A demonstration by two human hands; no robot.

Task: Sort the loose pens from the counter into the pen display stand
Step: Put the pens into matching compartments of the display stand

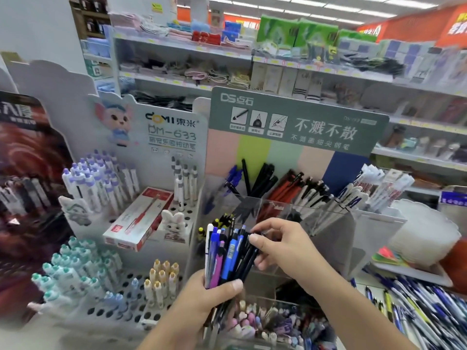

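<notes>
My left hand (209, 296) grips a bundle of pens (228, 253) upright in front of the clear acrylic pen display stand (328, 223). The bundle mixes blue, purple, white and black pens. My right hand (280, 245) pinches a black pen at the right side of that bundle, thumb and fingers closed on its upper part. The stand's back compartments hold black, red, white and blue pens under a grey-green header card (298, 120). A heap of loose pens (417, 306) lies on the counter at the lower right.
A white pegboard pen rack (121, 248) with purple, teal and yellow capped pens stands to the left, with a red-and-white pen box (139, 218) lying on it. A clear bin of small items (273, 324) sits below my hands. Store shelves fill the background.
</notes>
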